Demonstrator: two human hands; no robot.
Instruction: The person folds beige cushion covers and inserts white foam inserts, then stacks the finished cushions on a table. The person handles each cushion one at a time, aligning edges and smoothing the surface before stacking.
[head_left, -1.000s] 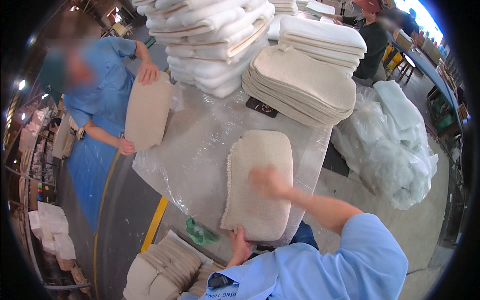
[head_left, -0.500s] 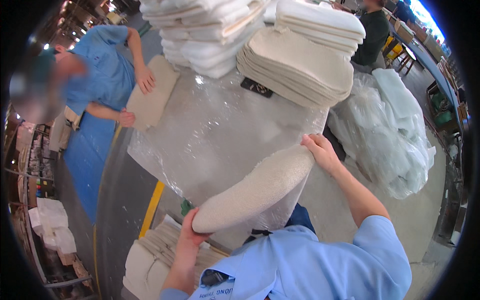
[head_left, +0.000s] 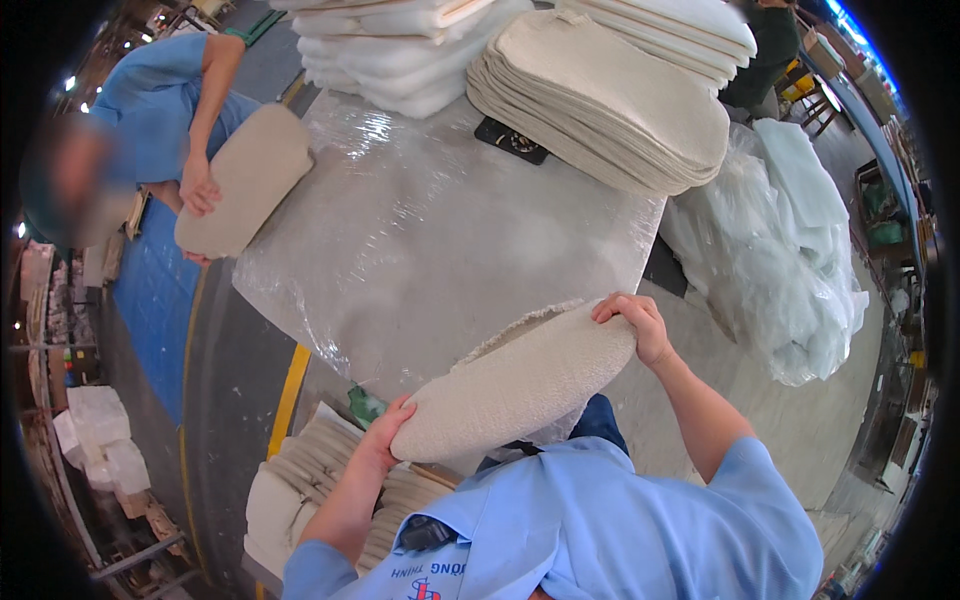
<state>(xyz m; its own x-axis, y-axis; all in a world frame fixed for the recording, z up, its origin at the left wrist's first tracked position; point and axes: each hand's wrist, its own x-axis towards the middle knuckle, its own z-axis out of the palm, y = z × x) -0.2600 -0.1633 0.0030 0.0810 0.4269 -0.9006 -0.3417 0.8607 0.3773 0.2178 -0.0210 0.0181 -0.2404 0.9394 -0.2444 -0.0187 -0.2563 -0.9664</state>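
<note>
A long beige cushion (head_left: 520, 385) of nubby cloth is held by its two ends above the near edge of the plastic-covered table (head_left: 450, 240). My left hand (head_left: 385, 432) grips the left end, thumb on top and the other fingers mostly hidden underneath. At the right end, my right hand (head_left: 635, 322) is closed over the upper corner. Along the cushion's far side the cloth gapes in a slit with a ragged, frayed edge; what lies inside cannot be made out.
Beyond stand a beige stack of cushions (head_left: 600, 100), white padding piles (head_left: 390, 60) and a small black object (head_left: 510, 140). Bagged padding (head_left: 775, 260) lies right. Folded beige pieces (head_left: 300, 500) sit below my left arm. A co-worker (head_left: 165, 110) at left holds a beige piece (head_left: 250, 180).
I have tipped the cushion, so its frayed slit now shows on the far side; it looks straighter. The co-worker's piece has moved left, off the table's edge.
</note>
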